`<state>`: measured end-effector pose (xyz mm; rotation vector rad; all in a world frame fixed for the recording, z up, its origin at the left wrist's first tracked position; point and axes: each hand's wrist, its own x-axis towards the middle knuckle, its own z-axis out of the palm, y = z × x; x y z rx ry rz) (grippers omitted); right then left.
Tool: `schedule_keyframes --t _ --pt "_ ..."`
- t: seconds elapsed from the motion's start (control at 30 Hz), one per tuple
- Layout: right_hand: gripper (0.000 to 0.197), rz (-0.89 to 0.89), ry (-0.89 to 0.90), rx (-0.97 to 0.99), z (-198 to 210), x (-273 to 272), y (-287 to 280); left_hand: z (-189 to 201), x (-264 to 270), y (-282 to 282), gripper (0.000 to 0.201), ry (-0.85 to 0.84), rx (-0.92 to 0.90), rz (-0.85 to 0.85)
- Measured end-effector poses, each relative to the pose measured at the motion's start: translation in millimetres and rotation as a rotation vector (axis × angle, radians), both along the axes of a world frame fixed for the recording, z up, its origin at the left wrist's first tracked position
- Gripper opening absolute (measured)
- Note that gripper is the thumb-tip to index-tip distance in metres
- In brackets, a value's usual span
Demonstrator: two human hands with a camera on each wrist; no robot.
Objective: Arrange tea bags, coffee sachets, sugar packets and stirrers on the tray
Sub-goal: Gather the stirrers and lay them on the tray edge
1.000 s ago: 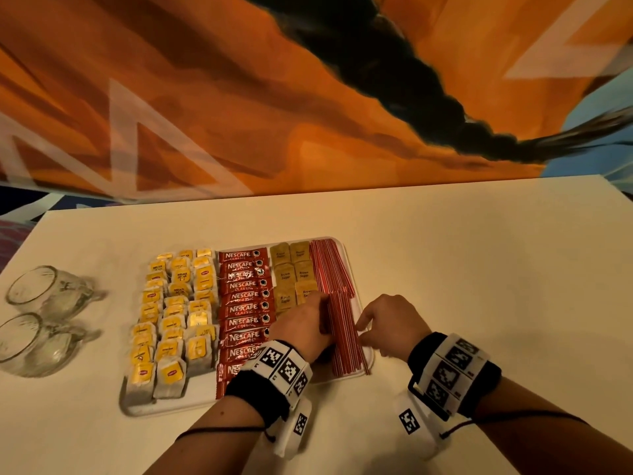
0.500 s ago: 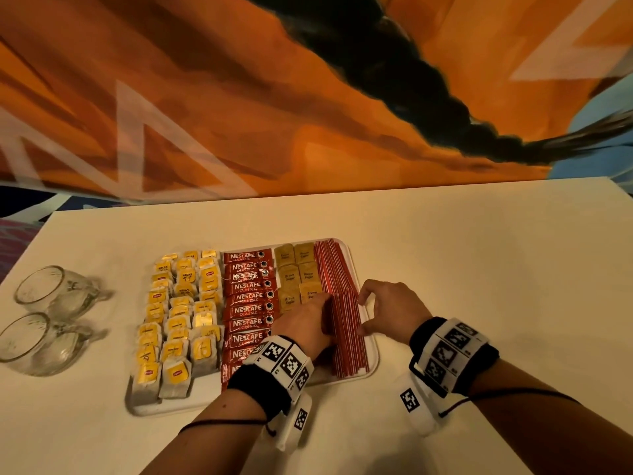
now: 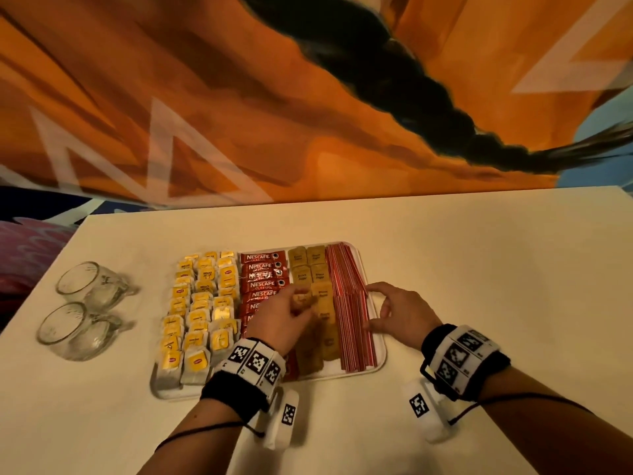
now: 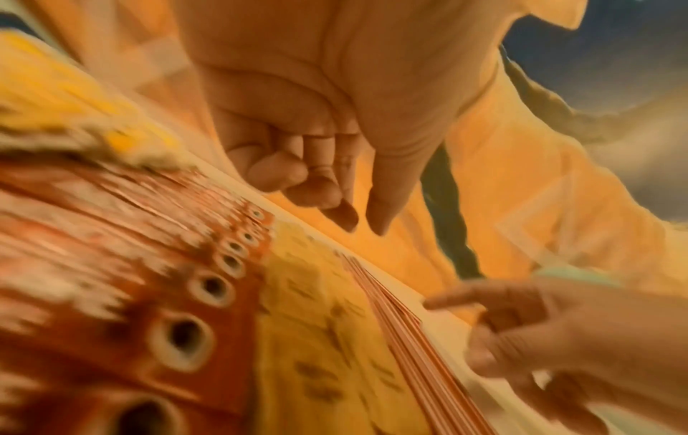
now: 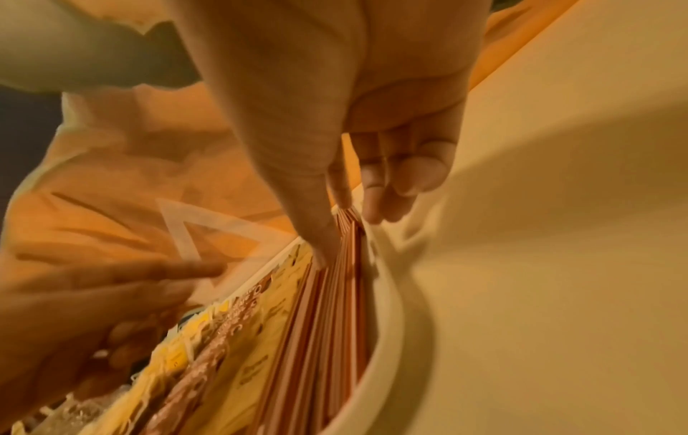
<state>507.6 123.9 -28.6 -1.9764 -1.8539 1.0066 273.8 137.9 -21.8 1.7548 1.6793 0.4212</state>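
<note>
A white tray (image 3: 381, 354) holds yellow tea bags (image 3: 198, 313) at its left, then red coffee sachets (image 3: 262, 275), brown sugar packets (image 3: 317, 269) and red stirrers (image 3: 352, 323) at its right. My left hand (image 3: 301, 303) hovers over the line between sachets and sugar. In the left wrist view the left hand (image 4: 357, 223) has its fingers curled toward the thumb with nothing between them. My right hand (image 3: 371, 305) is at the tray's right edge. Its thumb (image 5: 327, 250) rests on the stirrers (image 5: 335, 294), and its fingers (image 5: 372, 206) hang relaxed by the rim (image 5: 387, 323).
Two glass cups (image 3: 92, 286) (image 3: 73, 332) lie on their sides on the white table (image 3: 479, 269), left of the tray. An orange painted wall (image 3: 239, 132) rises behind the table's far edge. Bare tabletop lies to the right of the tray.
My left hand has left the stirrers' left side and moved left over the sugar and sachets, uncovering sugar packets. My right hand stays at the stirrers' right edge.
</note>
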Motion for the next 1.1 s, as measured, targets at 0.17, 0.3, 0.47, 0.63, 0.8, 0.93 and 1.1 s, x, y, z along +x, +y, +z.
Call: schedule_keyframes --t 0.17,0.3,0.47,0.63,0.8,0.93,1.1 --pt "0.065 -0.13 0.004 0.019 -4 -3 -2 2 -71 -2 0.041 -0.119 0.099 0.298" --pt "0.067 -0.177 -0.046 -0.01 -11 -7 0 -5 -132 -2 0.053 0.127 0.1 0.506" --pt "0.051 -0.216 -0.103 -0.049 -18 -11 7 -15 -184 -5 0.052 0.191 -0.079 0.622" --pt "0.03 -0.278 -0.067 -0.038 -24 -16 9 -22 -209 -14 0.035 0.153 -0.142 0.567" --pt "0.011 -0.362 -0.051 -0.034 -28 -19 11 -35 -225 -6 0.021 0.104 -0.167 0.508" --pt "0.016 -0.38 -0.08 -0.017 -29 -19 16 -38 -227 6 0.018 0.025 -0.17 0.516" --pt "0.02 -0.409 -0.141 0.021 -26 -25 38 -37 -227 43 0.018 0.017 -0.157 0.51"
